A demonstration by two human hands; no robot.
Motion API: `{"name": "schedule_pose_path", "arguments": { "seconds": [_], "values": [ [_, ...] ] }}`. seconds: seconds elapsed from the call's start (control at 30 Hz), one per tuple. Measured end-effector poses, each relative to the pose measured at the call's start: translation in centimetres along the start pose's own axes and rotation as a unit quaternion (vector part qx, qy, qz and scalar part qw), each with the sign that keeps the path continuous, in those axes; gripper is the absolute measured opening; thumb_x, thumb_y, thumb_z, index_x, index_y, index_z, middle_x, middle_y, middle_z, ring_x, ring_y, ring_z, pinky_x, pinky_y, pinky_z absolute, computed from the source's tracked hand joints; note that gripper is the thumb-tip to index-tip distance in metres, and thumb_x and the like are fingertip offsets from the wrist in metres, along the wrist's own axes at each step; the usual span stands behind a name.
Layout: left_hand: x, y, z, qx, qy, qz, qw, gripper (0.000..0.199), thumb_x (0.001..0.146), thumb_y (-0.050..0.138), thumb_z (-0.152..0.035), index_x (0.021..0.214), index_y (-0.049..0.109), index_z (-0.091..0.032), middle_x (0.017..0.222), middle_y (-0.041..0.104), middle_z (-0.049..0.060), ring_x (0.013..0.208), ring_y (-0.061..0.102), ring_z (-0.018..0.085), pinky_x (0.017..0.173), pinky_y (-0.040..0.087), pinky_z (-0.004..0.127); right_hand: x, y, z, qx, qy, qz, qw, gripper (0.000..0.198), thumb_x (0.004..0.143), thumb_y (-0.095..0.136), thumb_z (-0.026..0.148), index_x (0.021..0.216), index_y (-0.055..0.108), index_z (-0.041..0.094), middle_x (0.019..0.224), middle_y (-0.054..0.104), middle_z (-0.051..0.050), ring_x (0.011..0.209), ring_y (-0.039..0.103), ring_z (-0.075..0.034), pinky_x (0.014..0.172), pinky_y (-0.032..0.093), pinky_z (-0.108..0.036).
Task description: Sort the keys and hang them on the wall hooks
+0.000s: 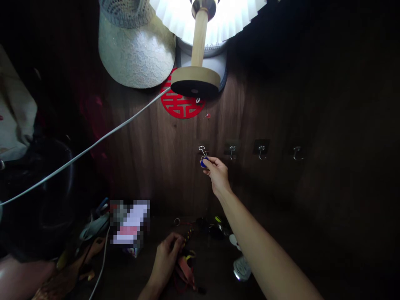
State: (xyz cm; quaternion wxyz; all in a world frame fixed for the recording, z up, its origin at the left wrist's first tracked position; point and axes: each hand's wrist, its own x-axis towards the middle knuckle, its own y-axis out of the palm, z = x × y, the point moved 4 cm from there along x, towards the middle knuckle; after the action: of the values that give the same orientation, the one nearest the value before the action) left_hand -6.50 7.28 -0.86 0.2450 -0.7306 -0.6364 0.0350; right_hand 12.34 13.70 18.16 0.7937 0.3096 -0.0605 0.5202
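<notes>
My right hand (217,173) is raised against the wooden panel, thumb and fingers pinched on a small round blue fob (204,162). Directly above the fob is a metal wall hook (201,149); I cannot tell whether the fob hangs from it. Low down on the dark surface, my left hand (167,252) is closed at one end of a black-and-yellow patterned cord (188,236). Beneath and beside its fingers lies a reddish strap (186,268). What else sits inside the left fingers is hidden.
Three more hooks (232,151) line the panel to the right. A lit lamp (195,79) stands out above, its white cable (109,133) running down left. A pale visor hat (137,52) and a red round ornament (183,110) are behind. A can (242,268) lies below right.
</notes>
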Motion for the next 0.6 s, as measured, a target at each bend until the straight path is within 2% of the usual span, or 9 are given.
{"name": "schedule_pose_path", "arguments": {
  "seconds": [0.1,0.23,0.3,0.6],
  "values": [
    [0.1,0.0,0.2,0.004,0.002,-0.002,1.0,0.038,0.082,0.041,-0.05,0.072,0.06,-0.019,0.065,0.062,0.0,0.065,0.057,0.016,0.06,0.042,0.022,-0.2,0.0,0.3,0.009,0.024,0.012,1.0,0.019,0.058,0.073,0.026,0.071,0.061,0.018,0.067,0.067,0.002,0.058,0.059,-0.009,0.047,0.041,-0.018],
    [0.1,0.1,0.4,0.002,0.003,-0.004,1.0,0.038,0.082,0.041,-0.051,0.073,0.06,-0.019,0.068,0.064,0.0,0.067,0.059,0.017,0.062,0.043,0.022,-0.5,0.3,0.1,0.065,0.115,0.051,0.99,0.014,0.062,0.072,0.019,0.07,0.06,0.019,0.066,0.068,0.001,0.055,0.059,-0.008,0.046,0.043,-0.018],
    [0.1,0.1,0.4,0.0,0.004,-0.003,1.0,0.039,0.081,0.041,-0.052,0.073,0.06,-0.019,0.07,0.065,0.001,0.067,0.059,0.017,0.063,0.044,0.022,-0.6,0.6,0.0,0.081,0.141,0.064,0.985,0.012,0.063,0.071,0.018,0.069,0.06,0.019,0.066,0.068,0.001,0.054,0.059,-0.009,0.045,0.045,-0.018],
    [0.0,0.0,0.3,0.004,0.014,-0.01,1.0,0.037,0.083,0.04,-0.049,0.073,0.06,-0.019,0.067,0.062,0.0,0.067,0.058,0.017,0.061,0.043,0.022,-0.5,1.5,0.6,0.104,0.134,0.057,0.984,0.014,0.065,0.07,0.018,0.07,0.057,0.02,0.071,0.07,0.001,0.056,0.06,-0.01,0.046,0.046,-0.019]
  ]
}}
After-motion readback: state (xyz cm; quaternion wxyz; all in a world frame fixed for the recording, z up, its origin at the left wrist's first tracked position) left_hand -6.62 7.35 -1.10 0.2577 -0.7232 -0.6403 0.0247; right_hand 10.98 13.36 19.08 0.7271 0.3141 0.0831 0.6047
